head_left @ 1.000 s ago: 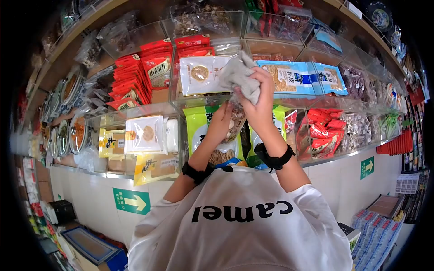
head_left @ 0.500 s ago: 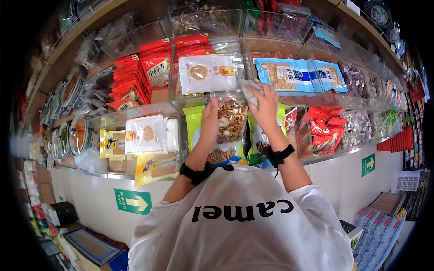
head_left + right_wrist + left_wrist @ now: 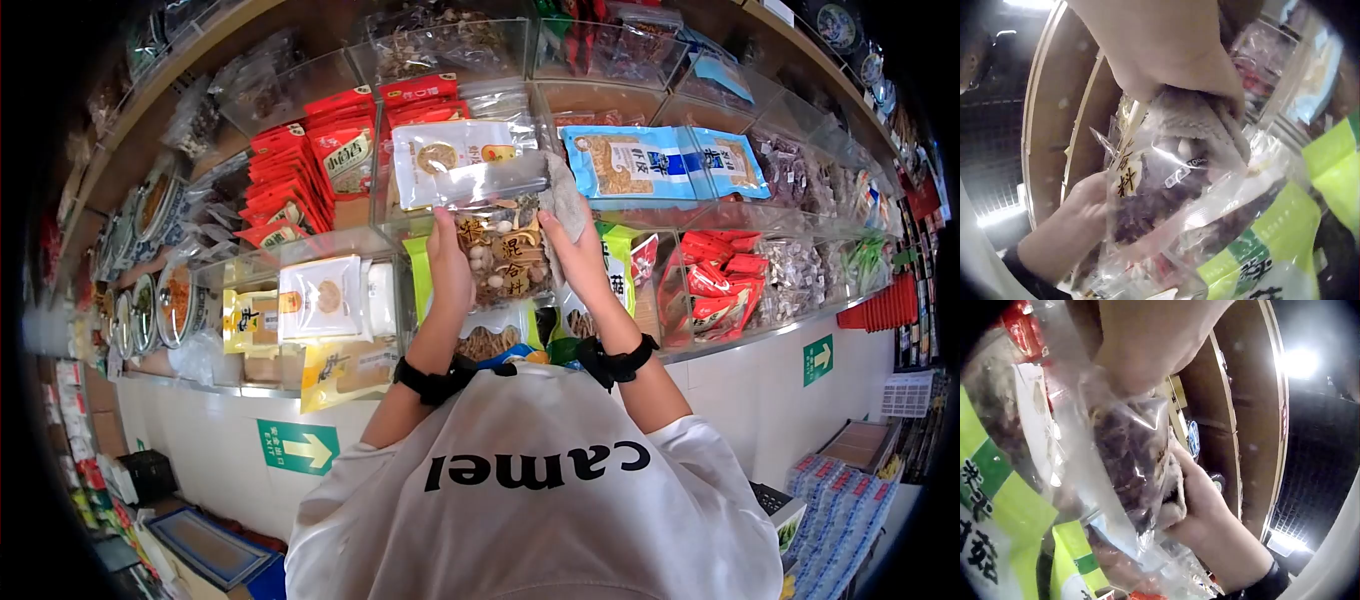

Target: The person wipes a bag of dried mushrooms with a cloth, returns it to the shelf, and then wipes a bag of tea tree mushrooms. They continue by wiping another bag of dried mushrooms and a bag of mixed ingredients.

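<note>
A clear plastic bag of mixed dried food point(image 3: 500, 262), printed with dark characters, is held up between both hands over the display bins. My left hand point(image 3: 452, 268) grips its left edge, thumb on the near face. At the opposite edge, my right hand point(image 3: 578, 262) holds a grey cloth point(image 3: 568, 198) against the bag, its thumb lying over the bag's side. The right wrist view shows the cloth point(image 3: 1188, 119) bunched under that hand and pressed on the plastic. Most of the left fingers are hidden behind the bag.
Clear-walled bins surround the hands. White packets point(image 3: 425, 160), blue packets point(image 3: 630, 165) and red packets point(image 3: 345, 150) lie in the farther bins. Green bags point(image 3: 612, 262) stand just below the hands. A yellow packet point(image 3: 345, 375) overhangs the counter's front edge.
The bag came into fuller view and its front now faces up. The right hand, with the cloth, moved down from above the bag to its right edge. The left hand shifted slightly left.
</note>
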Action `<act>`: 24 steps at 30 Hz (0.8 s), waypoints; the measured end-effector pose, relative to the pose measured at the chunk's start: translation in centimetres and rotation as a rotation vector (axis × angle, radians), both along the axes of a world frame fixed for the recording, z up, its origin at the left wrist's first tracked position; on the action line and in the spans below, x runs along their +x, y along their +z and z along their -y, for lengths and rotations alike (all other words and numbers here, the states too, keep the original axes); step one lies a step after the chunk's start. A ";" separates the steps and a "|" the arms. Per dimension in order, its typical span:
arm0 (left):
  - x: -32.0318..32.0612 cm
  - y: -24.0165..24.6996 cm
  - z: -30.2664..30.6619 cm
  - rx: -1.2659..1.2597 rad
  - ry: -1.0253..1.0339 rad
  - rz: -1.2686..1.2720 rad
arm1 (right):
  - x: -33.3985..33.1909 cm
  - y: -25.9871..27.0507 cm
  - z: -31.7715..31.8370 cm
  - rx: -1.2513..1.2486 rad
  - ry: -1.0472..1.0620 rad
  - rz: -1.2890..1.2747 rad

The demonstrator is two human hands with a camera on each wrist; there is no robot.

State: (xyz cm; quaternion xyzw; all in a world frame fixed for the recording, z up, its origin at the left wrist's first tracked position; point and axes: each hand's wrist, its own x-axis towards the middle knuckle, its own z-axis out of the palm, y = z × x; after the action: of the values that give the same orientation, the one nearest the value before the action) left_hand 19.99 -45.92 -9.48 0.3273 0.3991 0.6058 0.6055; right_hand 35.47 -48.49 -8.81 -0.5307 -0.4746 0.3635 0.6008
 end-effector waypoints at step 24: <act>-0.1 -2.0 0.6 -0.168 -0.298 -0.025 | 2.7 0.6 -0.8 0.202 -0.289 0.097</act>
State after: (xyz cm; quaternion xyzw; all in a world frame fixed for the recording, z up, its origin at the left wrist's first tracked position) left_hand 19.90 -46.51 -11.44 0.3383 0.4031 0.4697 0.7088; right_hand 38.16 -47.68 -8.23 -0.5473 -0.4559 0.1980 0.6734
